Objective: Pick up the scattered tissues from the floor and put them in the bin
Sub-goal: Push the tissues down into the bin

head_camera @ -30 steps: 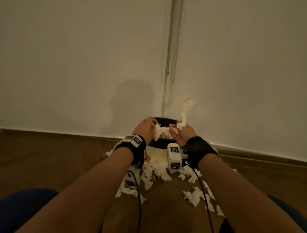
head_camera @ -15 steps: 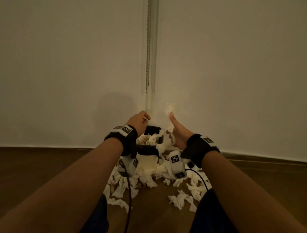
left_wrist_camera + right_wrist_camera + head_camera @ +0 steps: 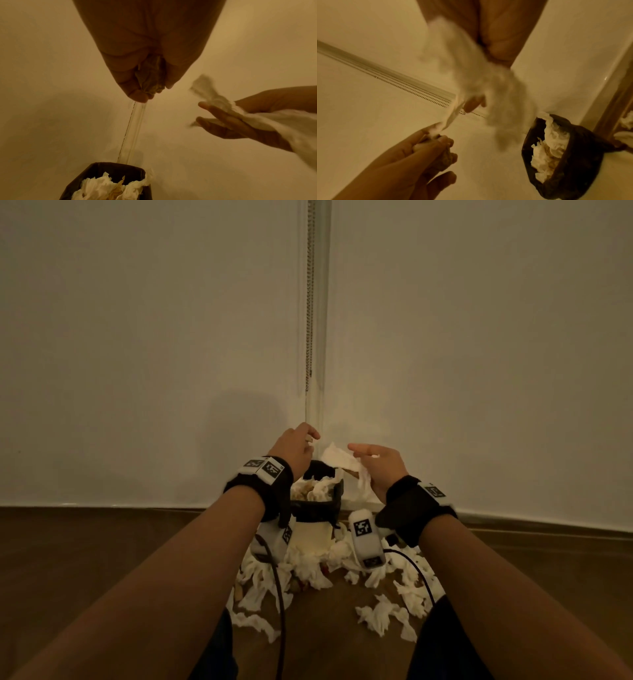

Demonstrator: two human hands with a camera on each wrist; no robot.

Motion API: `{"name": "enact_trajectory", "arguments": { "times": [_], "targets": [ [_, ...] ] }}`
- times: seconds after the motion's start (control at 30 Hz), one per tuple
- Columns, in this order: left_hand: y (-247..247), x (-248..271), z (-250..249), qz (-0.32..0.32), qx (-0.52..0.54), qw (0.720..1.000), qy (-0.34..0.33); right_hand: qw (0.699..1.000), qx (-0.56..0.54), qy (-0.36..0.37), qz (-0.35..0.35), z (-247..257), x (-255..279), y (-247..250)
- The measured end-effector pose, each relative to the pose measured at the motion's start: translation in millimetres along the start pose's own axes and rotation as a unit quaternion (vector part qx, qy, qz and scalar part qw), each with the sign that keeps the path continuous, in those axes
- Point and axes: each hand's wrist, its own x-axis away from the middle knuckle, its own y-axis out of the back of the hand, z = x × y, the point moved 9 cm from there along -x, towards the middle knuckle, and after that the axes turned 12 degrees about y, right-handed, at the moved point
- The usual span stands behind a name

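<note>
Left wrist view alone shows left hand [image 3: 145, 75] clutching a wad [image 3: 150, 79]; right hand [image 3: 378, 465] holds tissue [image 3: 339, 458].

R grip [image 3: 488, 86] w/ blurred tissue [image 3: 471, 67] | L grip [image 3: 412, 159] pinching wad [image 3: 443, 161] | bin [image 3: 570, 155] lower R, tissue-filled

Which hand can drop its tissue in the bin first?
Probably the right hand. Its white tissue already hangs over the bin, loosely held on nearly straight fingers. The left hand is raised above the bin too, but pinches a small wad tightly.
</note>
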Motion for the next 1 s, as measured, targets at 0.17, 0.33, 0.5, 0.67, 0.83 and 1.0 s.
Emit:
{"name": "enact_trajectory", "arguments": {
  "times": [0.17, 0.33, 0.5, 0.67, 0.83, 1.0],
  "targets": [
    [-8, -1, -5, 0.007, -0.006, 1.0, -0.002, 0.999, -0.022, -0.011, -0.022, -2, 2, -2],
    [-14, -1, -5, 0.024, -0.017, 1.0, -0.01, 0.996, 0.053, -0.002, -0.068, 3, -2, 4],
    [-13, -1, -1, 0.012, -0.02, 1.0, 0.006, 0.98, -0.183, -0.078, -0.003, -5, 5, -24],
    [-16, -5, 3, -0.007, -0.013, 0.999, 0.039, 0.969, -0.226, -0.101, -0.003, -7, 8, -30],
    [-14, -11, 17, -0.012, 0.069, 0.994, 0.079, 0.988, -0.144, -0.061, 0.014, -13, -6, -29],
    [-7, -24, 46, -0.037, 0.149, 0.981, 0.116, 0.992, -0.09, -0.006, -0.086, -32, -28, -3]
  ]
}}
